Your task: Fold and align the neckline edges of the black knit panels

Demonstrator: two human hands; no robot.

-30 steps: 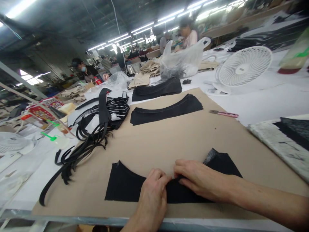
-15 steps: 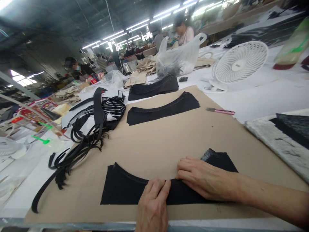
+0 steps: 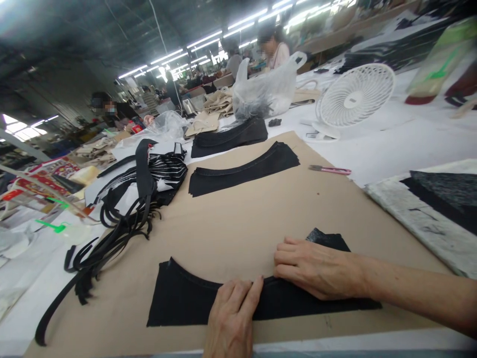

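A black fabric piece (image 3: 179,296) with a concave upper edge lies on the brown board (image 3: 238,219) in front of me. My left hand (image 3: 234,311) is on its middle, fingers bent and pressed down at the curved edge, the index fingertip a little apart. Just to the right, my right hand (image 3: 316,266) has its fingers curled closed at the same edge, where a narrow fold runs along. The fingertips' hold is partly hidden. Beyond my right hand, the far corner (image 3: 316,234) of the piece is turned up, showing a greyish underside.
Behind lie two stacks of similar black pieces (image 3: 244,171). Black strips (image 3: 122,243) are heaped at left. Pink-handled thread snips (image 3: 330,170), a white fan (image 3: 354,97) and a plastic bag (image 3: 264,92) stand or lie farther back. A whitish slab (image 3: 406,214) is at right. Co-workers sit in the distance.
The view has shifted slightly, so the scene sits farther left. My right hand has slid a little to the right along the curved edge; my left hand stays pressed on the piece.
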